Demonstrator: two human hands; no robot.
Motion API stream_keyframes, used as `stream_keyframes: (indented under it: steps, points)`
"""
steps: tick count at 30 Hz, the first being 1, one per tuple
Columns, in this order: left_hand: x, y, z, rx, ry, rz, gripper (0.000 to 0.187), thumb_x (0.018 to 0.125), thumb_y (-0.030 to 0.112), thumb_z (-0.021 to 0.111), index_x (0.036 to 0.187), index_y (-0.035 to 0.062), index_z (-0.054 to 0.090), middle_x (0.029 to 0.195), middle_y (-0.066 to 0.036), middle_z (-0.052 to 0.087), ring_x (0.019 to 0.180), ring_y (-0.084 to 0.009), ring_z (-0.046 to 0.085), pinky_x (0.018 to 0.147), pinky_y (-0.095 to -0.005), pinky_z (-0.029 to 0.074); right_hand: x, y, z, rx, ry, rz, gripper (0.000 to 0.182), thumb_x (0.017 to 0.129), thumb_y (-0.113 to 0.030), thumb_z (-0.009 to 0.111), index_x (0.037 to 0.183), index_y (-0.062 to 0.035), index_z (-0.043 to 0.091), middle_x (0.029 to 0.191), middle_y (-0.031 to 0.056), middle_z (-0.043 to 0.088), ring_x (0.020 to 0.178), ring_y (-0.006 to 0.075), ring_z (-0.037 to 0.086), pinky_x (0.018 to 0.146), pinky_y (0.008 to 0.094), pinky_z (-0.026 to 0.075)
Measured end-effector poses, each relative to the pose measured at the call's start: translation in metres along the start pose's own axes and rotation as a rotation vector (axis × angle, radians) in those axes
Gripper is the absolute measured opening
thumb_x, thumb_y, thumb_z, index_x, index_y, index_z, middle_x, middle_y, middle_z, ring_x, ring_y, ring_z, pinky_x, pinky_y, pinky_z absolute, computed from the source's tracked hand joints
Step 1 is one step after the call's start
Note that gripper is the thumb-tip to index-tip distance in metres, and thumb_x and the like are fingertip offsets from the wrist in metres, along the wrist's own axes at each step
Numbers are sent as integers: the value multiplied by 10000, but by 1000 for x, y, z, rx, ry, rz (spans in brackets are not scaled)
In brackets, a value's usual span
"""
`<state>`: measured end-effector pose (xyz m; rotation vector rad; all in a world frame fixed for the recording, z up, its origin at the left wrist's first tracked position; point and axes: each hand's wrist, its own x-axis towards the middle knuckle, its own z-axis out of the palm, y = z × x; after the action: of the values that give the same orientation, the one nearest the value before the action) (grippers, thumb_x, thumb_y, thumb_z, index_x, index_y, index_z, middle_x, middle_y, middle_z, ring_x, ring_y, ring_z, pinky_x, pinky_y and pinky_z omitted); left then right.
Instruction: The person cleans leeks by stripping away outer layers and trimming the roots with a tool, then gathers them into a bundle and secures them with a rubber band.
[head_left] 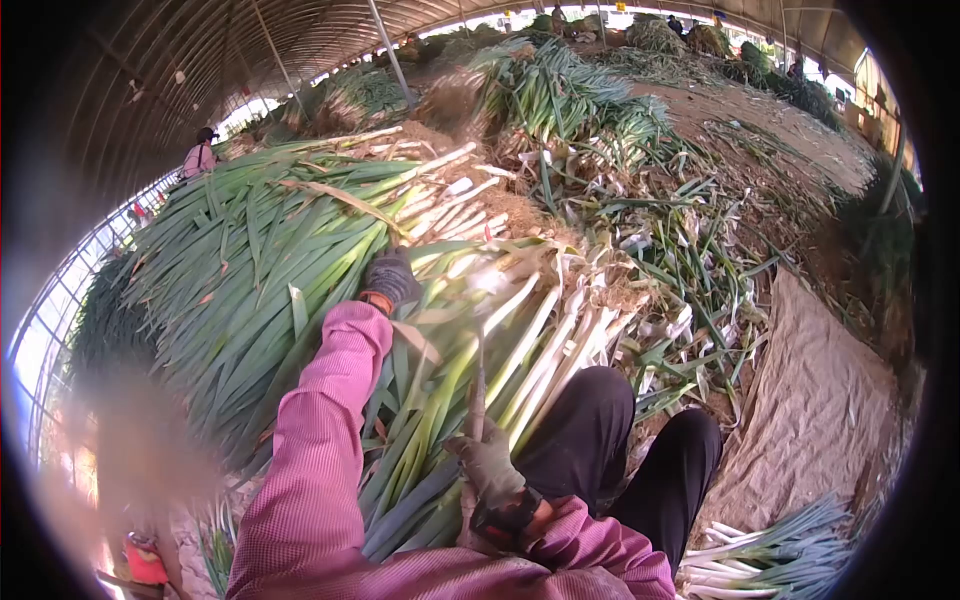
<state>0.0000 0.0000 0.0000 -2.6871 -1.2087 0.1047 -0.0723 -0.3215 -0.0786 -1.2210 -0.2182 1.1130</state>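
Note:
My left hand (392,278), in a dark grey glove, reaches onto the big heap of green leeks (250,240). Its fingers are curled in among the leaves at the near side of the white stalks. Closer to my body, my right hand (487,465), in a dirty grey glove, is closed. A long, narrow, greyish blade-like thing (478,375) points up from it; its exact kind is blurred. Beneath and beside this hand lie loose leeks (530,350), their white ends and brown roots pointing to the upper right.
Torn leaves and trimmings (700,290) litter the ground right of my knees (600,410). A beige cloth (800,400) lies farther right, with whitish leeks (770,550) by its lower edge. More leek piles (570,90) stand behind. A person in pink (198,160) is at the far left.

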Motion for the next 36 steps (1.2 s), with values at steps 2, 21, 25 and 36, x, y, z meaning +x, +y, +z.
stream_keyframes:
  steps: [2,21,25,36]
  points:
    - [-5,1,-2,-23,-68,47,582,611,324,755,1098,31,631,1047,-217,661,988,-340,647,859,-403,519,-11,-4,1,-108,-58,109,227,764,-92,723,939,2,613,764,43,602,660,142,547,607,280,446]
    - [-176,32,59,-310,520,201,407,814,352,614,1104,77,537,1049,-142,546,1019,-359,483,900,-484,401,-10,9,18,-28,-69,68,162,754,-75,697,874,-15,607,693,36,579,543,129,527,493,276,429]
    - [-202,11,74,-146,507,148,305,788,292,611,992,78,539,1002,-146,556,962,-353,532,816,-484,438,-6,16,16,102,29,40,404,717,-91,755,1065,44,600,875,86,613,793,199,571,725,321,457]
    - [-139,4,80,-276,150,182,402,793,388,666,980,40,594,843,-219,618,772,-383,632,683,-467,503,5,29,12,47,-39,69,322,736,-108,725,992,49,608,736,55,584,593,154,525,543,309,432]
